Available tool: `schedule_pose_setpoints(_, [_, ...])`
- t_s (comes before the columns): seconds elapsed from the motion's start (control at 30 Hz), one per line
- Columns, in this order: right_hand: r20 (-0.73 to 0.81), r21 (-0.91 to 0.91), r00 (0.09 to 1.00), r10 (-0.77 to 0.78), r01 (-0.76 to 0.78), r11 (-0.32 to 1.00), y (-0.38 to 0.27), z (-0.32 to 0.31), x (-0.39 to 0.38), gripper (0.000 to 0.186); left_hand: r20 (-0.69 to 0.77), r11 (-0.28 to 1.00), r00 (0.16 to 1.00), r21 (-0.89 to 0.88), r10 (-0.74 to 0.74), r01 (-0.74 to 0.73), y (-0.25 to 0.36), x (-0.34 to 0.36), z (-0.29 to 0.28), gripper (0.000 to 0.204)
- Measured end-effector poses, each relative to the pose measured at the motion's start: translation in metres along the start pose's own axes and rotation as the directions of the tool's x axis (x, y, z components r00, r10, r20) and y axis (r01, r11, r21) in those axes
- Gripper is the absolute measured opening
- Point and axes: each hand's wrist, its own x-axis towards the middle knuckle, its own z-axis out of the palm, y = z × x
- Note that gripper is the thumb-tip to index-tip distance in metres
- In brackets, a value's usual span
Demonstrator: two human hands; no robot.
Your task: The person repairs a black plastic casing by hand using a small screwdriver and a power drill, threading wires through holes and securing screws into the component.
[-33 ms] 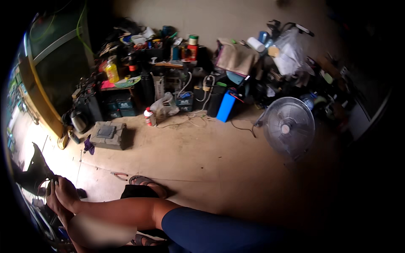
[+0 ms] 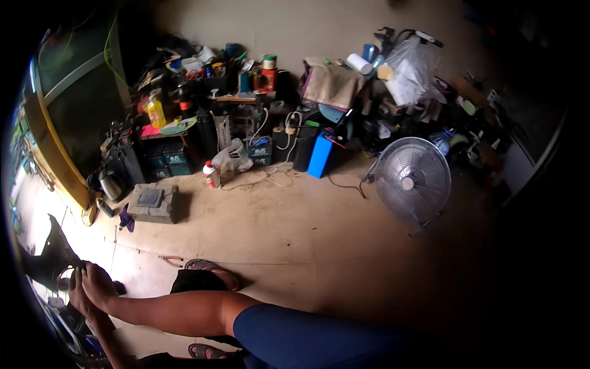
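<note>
At the far left, my right hand (image 2: 98, 286) and my left hand (image 2: 79, 297) are pressed close together, fingers closed at the lower edge of a dark curved panel (image 2: 55, 251). A thin reddish wire (image 2: 62, 274) loops beside the fingertips. What lies between the fingers is too small and dark to make out. My right forearm, in a rolled blue sleeve (image 2: 295, 329), reaches across the lower part of the view. Below the hands, greyish tubes or cables (image 2: 58, 320) show dimly at the rim.
Pliers (image 2: 171, 261) lie on the tiled floor beside my sandalled foot (image 2: 215, 272). Beyond are a grey toolbox (image 2: 151, 203), a purple cloth (image 2: 126, 219), a kettle (image 2: 111, 186) and a red-and-white bottle (image 2: 211, 174). A floor fan (image 2: 413, 178) stands right, near a blue box (image 2: 321, 155) and cluttered shelves.
The whole view has shifted a little, so the background sits slightly further left. My hands stay together at the dark panel, in nearly the same pose.
</note>
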Motion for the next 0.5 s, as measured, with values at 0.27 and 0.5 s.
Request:
schedule_pose_setpoints(0.27, [0.126,-0.125,0.992,-0.011,0.027,0.992,-0.018,-0.02,-0.014,0.031,0.04,0.847,0.973,-0.485,-0.229,0.219,0.051,-0.024,0.016,0.032])
schedule_pose_setpoints(0.5, [0.094,-0.157,0.988,-0.12,0.134,0.978,-0.013,0.007,-0.044,0.035,-0.165,0.861,0.895,-0.39,-0.413,0.325,0.034,-0.041,-0.021,0.023])
